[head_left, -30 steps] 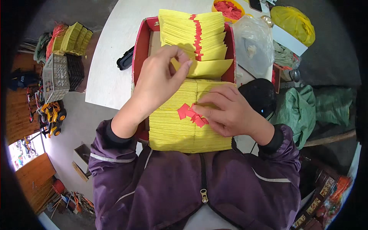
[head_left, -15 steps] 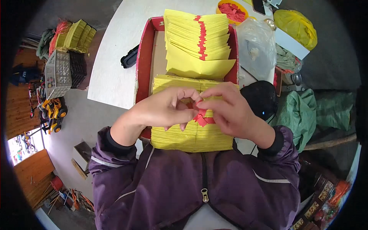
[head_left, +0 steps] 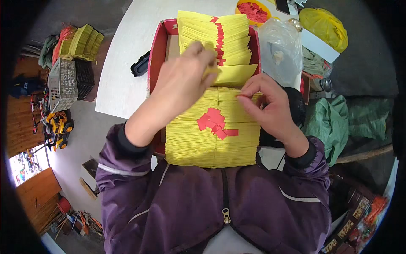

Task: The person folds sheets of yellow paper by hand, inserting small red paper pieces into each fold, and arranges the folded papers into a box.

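My left hand [head_left: 184, 78], smeared by motion, is over the front left of a fanned stack of yellow paper sheets [head_left: 237, 58] with small red pieces along its middle. Whether its fingers hold a sheet is unclear. To the right, my right hand [head_left: 270, 103] pinches thumb and forefinger together, with a thin red edge of a paper slip [head_left: 241, 95] just showing between them. Below both hands lies a thick, tightly packed block of yellow paper [head_left: 190, 146]. A loose pile of red paper slips [head_left: 215, 120] rests on top of it.
The yellow paper stands in a red-sided box [head_left: 157, 63] on a white table [head_left: 122, 72]. Behind are a yellow bowl [head_left: 252, 21] of red slips and a clear plastic bag [head_left: 279, 51]. A black object [head_left: 141, 64] lies left of the box.
My hands were together over the red slips and have moved apart. The left went up to the fanned sheets, the right went up and to the right. The red pile is now uncovered.
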`<state>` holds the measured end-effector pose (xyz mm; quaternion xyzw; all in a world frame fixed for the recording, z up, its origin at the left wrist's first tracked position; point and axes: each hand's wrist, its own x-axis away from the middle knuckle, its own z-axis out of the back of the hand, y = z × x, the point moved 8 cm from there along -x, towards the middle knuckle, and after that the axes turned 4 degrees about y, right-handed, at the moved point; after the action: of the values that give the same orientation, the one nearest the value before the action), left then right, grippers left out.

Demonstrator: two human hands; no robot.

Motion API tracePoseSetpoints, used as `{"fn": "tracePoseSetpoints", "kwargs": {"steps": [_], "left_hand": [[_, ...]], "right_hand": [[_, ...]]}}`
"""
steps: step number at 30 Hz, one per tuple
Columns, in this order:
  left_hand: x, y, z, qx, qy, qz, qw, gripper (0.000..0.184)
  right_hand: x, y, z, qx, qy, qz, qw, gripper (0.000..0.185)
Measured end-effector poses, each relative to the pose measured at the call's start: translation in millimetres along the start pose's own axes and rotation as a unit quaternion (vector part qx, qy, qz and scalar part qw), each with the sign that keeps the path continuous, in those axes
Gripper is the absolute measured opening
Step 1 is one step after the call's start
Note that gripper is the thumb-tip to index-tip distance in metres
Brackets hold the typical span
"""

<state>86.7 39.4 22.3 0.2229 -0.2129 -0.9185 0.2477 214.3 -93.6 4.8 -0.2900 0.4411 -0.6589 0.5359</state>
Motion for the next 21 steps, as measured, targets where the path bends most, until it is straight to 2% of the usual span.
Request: {"fn": "tracePoseSetpoints", "kwargs": {"steps": [6, 10, 16, 20, 21], "left_hand": [[-15.3, -22.6, -17.6, -0.092, -0.024, 0.020, 0.995, 0.026], [-11.5, -30.3, -27.3, 0.051, -0.086, 0.047, 0.994, 0.026], [-5.2, -25.9, -27.3, 0.101, -0.095, 0.081, 0.987, 0.024], [-1.0, -9.9, -15.7, -0.053, -0.017, -0.014, 0.998, 0.017], [-1.0, -10.3, -15.1, -0.053, -0.016, -0.013, 0.998, 0.017]], "right_hand": [[-23.1, 2.2, 11.7, -0.015, 0.040, -0.017, 0.999, 0.006], [-36.6, 20.2, 8.5, -0.049, 0.010, -0.066, 0.997, 0.005], [-51.2, 29.1, 4.5, 0.002, -0.004, -0.054, 0.999, 0.008], [-58.7, 32.9, 0.7, -0.003, 0.004, -0.041, 0.999, 0.010], [-60.0, 32.3, 0.0, -0.003, 0.003, -0.041, 0.999, 0.010]]}}
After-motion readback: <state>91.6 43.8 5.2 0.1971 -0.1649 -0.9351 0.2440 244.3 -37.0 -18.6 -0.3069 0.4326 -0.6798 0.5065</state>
